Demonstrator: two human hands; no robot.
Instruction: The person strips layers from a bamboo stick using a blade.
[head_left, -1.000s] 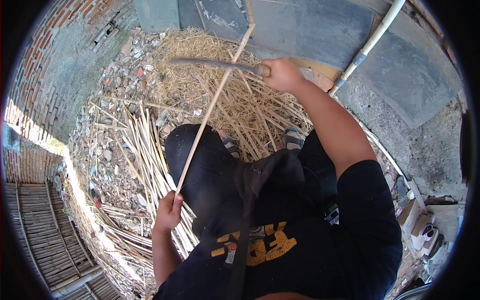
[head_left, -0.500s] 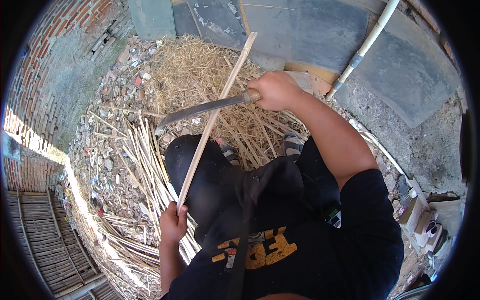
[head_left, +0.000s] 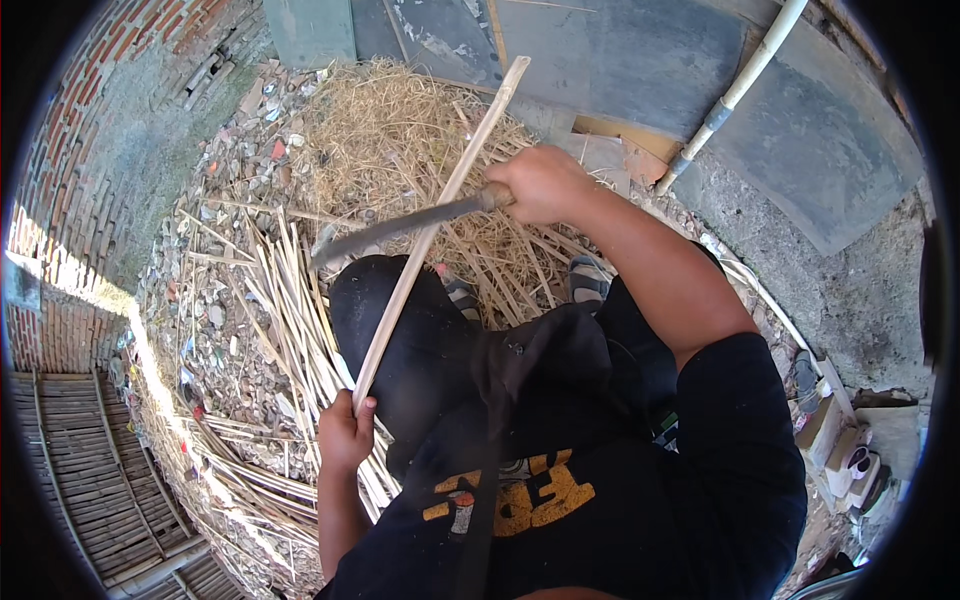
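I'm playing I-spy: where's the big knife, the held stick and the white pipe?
Big knife [head_left: 382, 231]: head view, on the blade.
Held stick [head_left: 460, 181]: head view, upper half.
White pipe [head_left: 745, 80]: head view, above the joint.

Your blade [head_left: 385, 232] crosses the strip [head_left: 400, 305] lower now
Since a second ago, your right hand [head_left: 540, 186] has come closer to you, the blade's tip has swung toward your left knee [head_left: 375, 290], the crossing sits nearer your left hand [head_left: 345, 434], and the strip's far end has shifted right.
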